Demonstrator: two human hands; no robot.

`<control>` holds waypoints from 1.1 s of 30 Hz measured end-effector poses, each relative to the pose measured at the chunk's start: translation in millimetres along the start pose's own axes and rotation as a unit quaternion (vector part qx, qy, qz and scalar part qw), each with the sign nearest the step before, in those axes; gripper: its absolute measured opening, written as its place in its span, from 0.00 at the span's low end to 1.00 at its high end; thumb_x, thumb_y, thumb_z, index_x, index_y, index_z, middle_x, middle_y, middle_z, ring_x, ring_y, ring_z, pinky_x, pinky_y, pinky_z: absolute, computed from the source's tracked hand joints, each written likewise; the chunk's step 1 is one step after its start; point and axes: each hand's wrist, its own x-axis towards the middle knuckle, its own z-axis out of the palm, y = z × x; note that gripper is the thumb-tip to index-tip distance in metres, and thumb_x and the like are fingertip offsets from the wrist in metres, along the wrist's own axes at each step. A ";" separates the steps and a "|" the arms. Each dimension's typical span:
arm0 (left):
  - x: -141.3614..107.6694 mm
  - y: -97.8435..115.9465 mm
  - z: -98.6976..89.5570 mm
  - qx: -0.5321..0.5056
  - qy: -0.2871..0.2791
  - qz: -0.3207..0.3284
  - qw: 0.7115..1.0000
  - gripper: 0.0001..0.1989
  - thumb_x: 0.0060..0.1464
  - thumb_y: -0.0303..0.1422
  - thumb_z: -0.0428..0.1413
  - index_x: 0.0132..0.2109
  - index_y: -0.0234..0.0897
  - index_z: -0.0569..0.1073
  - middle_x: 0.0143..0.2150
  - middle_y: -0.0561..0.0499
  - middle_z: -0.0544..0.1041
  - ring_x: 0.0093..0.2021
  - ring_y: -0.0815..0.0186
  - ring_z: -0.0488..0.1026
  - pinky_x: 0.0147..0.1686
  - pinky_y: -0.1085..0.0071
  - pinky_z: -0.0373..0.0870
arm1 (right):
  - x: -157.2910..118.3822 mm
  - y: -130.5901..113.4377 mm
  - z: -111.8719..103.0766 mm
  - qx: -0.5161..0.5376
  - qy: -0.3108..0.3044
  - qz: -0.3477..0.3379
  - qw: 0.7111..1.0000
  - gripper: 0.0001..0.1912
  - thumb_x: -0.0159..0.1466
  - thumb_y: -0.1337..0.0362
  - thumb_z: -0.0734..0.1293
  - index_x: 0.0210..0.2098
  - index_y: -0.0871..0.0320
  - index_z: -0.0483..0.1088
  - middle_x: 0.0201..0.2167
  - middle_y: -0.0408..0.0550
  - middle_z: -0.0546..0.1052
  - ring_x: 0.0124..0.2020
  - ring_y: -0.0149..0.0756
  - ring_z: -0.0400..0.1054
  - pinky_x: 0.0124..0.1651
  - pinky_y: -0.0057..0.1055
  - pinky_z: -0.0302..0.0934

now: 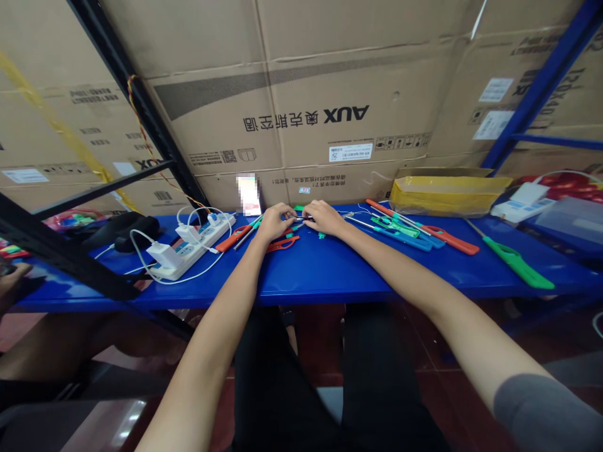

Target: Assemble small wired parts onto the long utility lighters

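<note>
Both hands meet over the blue table [301,276], fingers bent in close. My left hand [277,221] pinches one end of a thin metal rod [299,219]. At the rod's other end, my right hand [323,217] has its fingers closed round a small dark part that they mostly hide. An orange lighter casing [282,244] lies just below my left hand. Small green plastic pieces [321,235] are beside my right hand. Further right are long-necked lighters in blue [400,237], orange [452,240] and green [518,260].
Left of my hands are an orange lighter [234,238], a lit phone [249,194] and a white power strip [193,251] with chargers and cables. A yellow-taped carton [443,194] stands back right. Large cardboard boxes [301,81] wall the back. Another person's hand [14,279] shows far left.
</note>
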 end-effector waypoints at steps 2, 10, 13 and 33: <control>0.1 -0.3 0.4 0.001 0.002 0.000 1.000 0.05 0.60 0.27 0.67 0.43 0.41 0.87 0.42 0.49 0.84 0.41 0.58 0.81 0.49 0.61 0.79 | 0.1 2.3 -0.4 -0.002 -0.005 0.003 1.000 0.06 0.74 0.68 0.72 0.49 0.55 0.80 0.47 0.56 0.85 0.53 0.53 0.72 0.61 0.45 0.63; -0.1 0.2 0.8 0.005 0.010 0.006 1.000 0.05 0.61 0.27 0.67 0.43 0.41 0.87 0.43 0.48 0.84 0.43 0.57 0.82 0.50 0.61 0.80 | 0.9 1.7 -5.2 -0.010 -0.019 0.015 1.000 0.08 0.74 0.69 0.71 0.50 0.53 0.79 0.47 0.55 0.84 0.53 0.54 0.72 0.61 0.45 0.61; 0.0 0.9 -1.0 0.004 0.011 0.006 1.000 0.06 0.61 0.27 0.67 0.43 0.41 0.87 0.43 0.48 0.84 0.42 0.57 0.81 0.49 0.60 0.79 | -0.5 1.1 -7.8 -0.005 -0.025 0.014 1.000 0.09 0.74 0.70 0.70 0.51 0.52 0.77 0.47 0.55 0.84 0.54 0.54 0.71 0.60 0.44 0.60; 1.5 10.0 -3.9 0.011 0.038 0.024 0.999 0.08 0.62 0.25 0.66 0.45 0.41 0.87 0.44 0.48 0.83 0.43 0.57 0.80 0.49 0.60 0.79 | -5.0 16.6 -4.7 0.089 -0.007 0.034 0.995 0.11 0.75 0.68 0.65 0.54 0.49 0.71 0.52 0.53 0.82 0.55 0.54 0.72 0.68 0.49 0.60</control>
